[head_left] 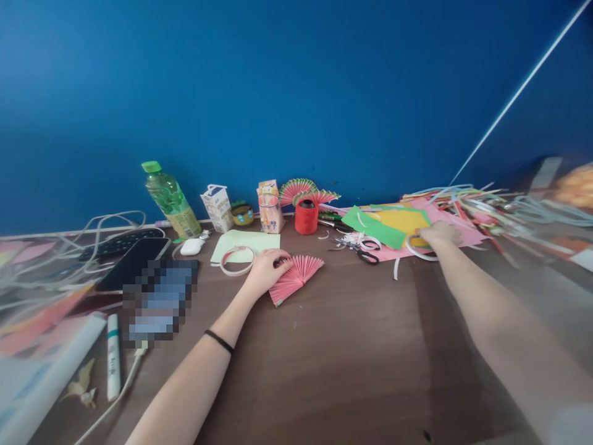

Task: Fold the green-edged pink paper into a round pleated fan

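My left hand [267,271] rests on the table with its fingers closed on the left side of a pink folded paper fan [303,272]. Just left of that hand lies a roll of tape [225,267], partly over a pale green sheet [269,240]. Farther right, my right hand [442,235] reaches over coloured paper, its fingers curled at the upper rim of a white roll of tape [420,254]. Beneath are a yellow sheet [403,220], a green sheet [375,227] and a pink sheet [466,230]. The right fingertips are slightly blurred.
Black-handled scissors [368,257] lie near paper scraps. Along the wall stand a green-capped bottle [173,201], small cartons [217,207], a red pot [306,217] and green-edged fans [296,190]. At left are a phone [162,303], marker [113,358] and cables; at right, paper strips [491,210].
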A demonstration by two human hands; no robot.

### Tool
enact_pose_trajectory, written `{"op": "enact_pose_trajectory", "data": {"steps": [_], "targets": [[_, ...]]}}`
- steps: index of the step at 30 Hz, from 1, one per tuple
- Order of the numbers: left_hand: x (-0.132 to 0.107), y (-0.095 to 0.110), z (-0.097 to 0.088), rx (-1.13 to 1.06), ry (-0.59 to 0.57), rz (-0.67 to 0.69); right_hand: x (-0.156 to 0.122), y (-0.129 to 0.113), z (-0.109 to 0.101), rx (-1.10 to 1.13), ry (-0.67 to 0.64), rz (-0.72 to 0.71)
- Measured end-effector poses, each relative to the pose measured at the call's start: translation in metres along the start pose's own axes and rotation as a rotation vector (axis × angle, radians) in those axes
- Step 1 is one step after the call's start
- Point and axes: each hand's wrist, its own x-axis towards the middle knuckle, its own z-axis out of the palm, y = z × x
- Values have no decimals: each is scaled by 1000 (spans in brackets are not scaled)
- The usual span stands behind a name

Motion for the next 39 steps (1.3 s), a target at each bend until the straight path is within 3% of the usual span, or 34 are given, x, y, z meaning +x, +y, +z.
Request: {"op": "enact_pose_trajectory", "data": {"steps": [7, 13, 17, 20, 23, 26, 29, 31, 33, 36, 39], "targets": [[0, 1, 0, 74, -17, -1, -6, 7, -8, 68, -3, -17], [0, -1, 1, 81, -22, 7, -7, 7, -18, 160, 154, -29], [0, -1, 0, 80, -26, 14, -3, -5, -29, 247, 272, -99], [0, -2, 1, 78, -28, 8, -11, -24, -38, 288, 344, -258], [-1, -4, 2, 60, -11, -24, -42, -44, -41, 326, 339, -478], [-1, -3, 0, 32, 30, -54, -94, -54, -32, 429, 287, -1065], [-2, 7, -5, 64, 52, -31, -149, -53, -13, 399, 173, -1320], [-3, 19, -9, 138, -23, 35, -176, -49, -1, 399, 128, -1520], [-5, 34, -13, 257, -142, 91, -191, -47, 7, 400, 86, -1589], [-9, 51, -17, 368, -342, 44, -198, -46, 11, 409, 24, -1507], [-10, 55, -18, 384, -378, 61, -196, -48, 7, 451, 6, -1403]]}}
